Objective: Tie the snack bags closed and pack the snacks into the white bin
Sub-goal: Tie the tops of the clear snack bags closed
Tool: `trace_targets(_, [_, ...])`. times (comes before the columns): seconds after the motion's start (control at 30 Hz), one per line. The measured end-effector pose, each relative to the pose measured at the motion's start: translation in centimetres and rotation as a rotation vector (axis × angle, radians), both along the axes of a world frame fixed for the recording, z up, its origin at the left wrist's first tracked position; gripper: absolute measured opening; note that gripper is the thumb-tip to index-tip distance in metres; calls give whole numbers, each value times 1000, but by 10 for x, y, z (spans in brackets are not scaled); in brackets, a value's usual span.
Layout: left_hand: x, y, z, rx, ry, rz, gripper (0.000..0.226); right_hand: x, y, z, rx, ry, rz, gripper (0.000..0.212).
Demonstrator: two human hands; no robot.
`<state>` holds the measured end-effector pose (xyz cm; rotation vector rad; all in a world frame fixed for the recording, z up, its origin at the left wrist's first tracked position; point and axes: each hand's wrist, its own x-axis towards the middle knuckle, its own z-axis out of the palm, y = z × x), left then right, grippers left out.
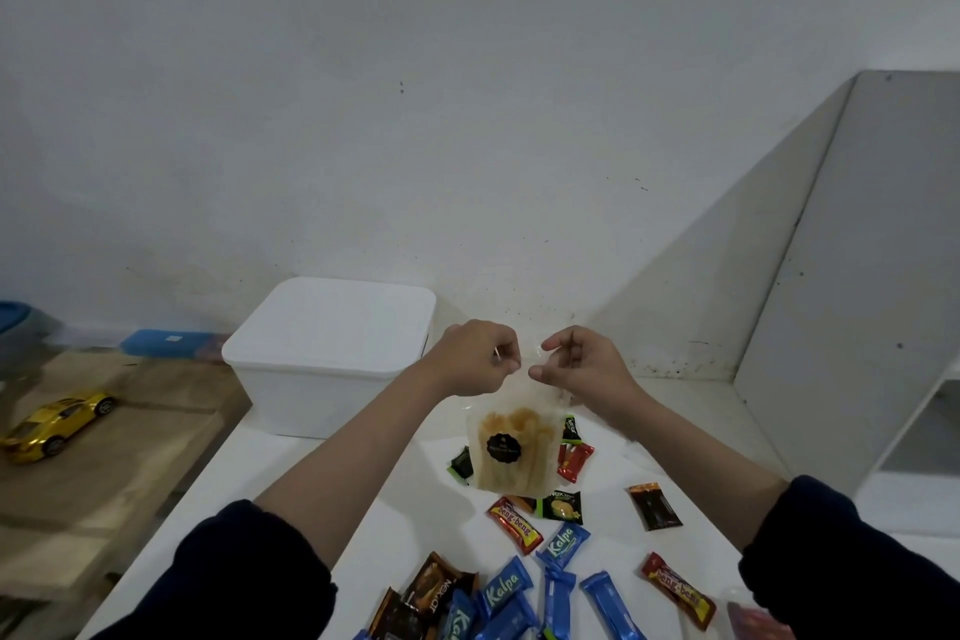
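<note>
Both sets of fingers (511, 363) are pinched nearly closed on the clear neck of a snack bag (511, 447), left hand (475, 359) and right hand (582, 361) close together above it. The bag hangs over the middle of the tabletop (291, 473), its pale sticks inside. Wrapped snacks (563, 543) lie scattered toward the near edge; the white bin (332, 353) sits lidded at the far left corner. Thin film could slip from the pinch, loosening the knot.
</note>
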<state>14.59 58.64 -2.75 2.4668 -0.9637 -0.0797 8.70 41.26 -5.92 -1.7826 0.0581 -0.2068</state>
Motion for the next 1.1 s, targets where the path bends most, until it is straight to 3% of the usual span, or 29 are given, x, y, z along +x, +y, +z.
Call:
trace_targets(0.13, [0,2,-1,-19,20,2,7,-3,-1,1,38,31,25,24])
trace_targets(0.43, [4,4,-4,-50,42,7,9,-4,-3,1,150,4,-73,41])
trace_targets(0.7, [9,8,-11,-133,98,9,11,-3,-1,-4,126,-28,-83,30])
trace_targets(0.9, [18,27,-18,-163,191,57,5,-9,-8,0,236,37,-67,40])
trace_targets(1.1, [21,41,-26,-122,302,15,3,-14,-17,-7,289,55,-112,21])
